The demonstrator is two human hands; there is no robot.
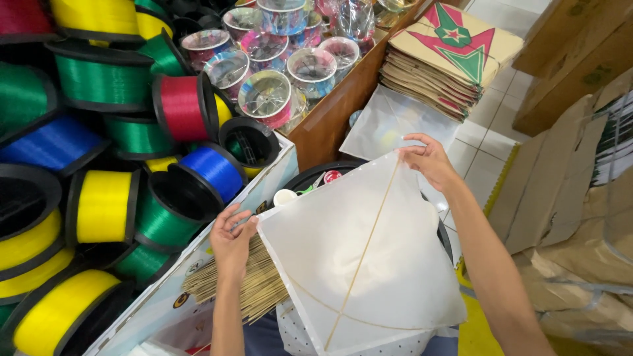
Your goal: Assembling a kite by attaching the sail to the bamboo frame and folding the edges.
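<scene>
A white paper kite with a thin bamboo spine and a curved cross stick lies flat in front of me. My right hand pinches its top corner at the end of the spine. My left hand grips the kite's left corner, resting on a bundle of thin bamboo sticks that lies under that edge.
Several spools of yellow, green, blue and red string fill a box on the left. Shiny clear-wrapped reels sit behind a wooden divider. A stack of brown printed kites lies at top right. Cardboard leans on the right.
</scene>
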